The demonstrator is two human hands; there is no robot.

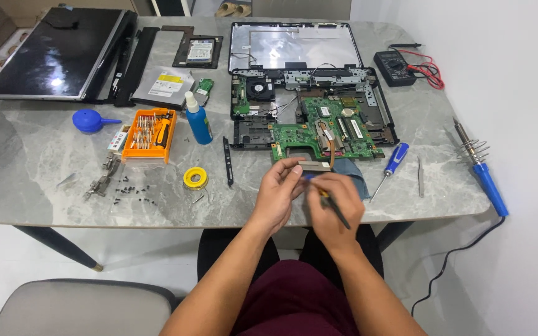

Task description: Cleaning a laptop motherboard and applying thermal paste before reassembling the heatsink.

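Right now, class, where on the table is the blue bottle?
In the head view, the blue bottle stands upright left of centre on the table, between the orange screwdriver kit and the opened laptop base.

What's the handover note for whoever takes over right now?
Left hand: holds a small flat grey metal part at the near table edge.
Right hand: grips a thin dark-handled tool, its tip at that part.
Green laptop motherboard lies exposed in the opened black laptop base, just behind the hands.
Done: black screen panel, silver optical drive and hard drive are out, at the table's far left; loose black screws lie near left.
Left: the held part is apart from the board; the board sits in its base.
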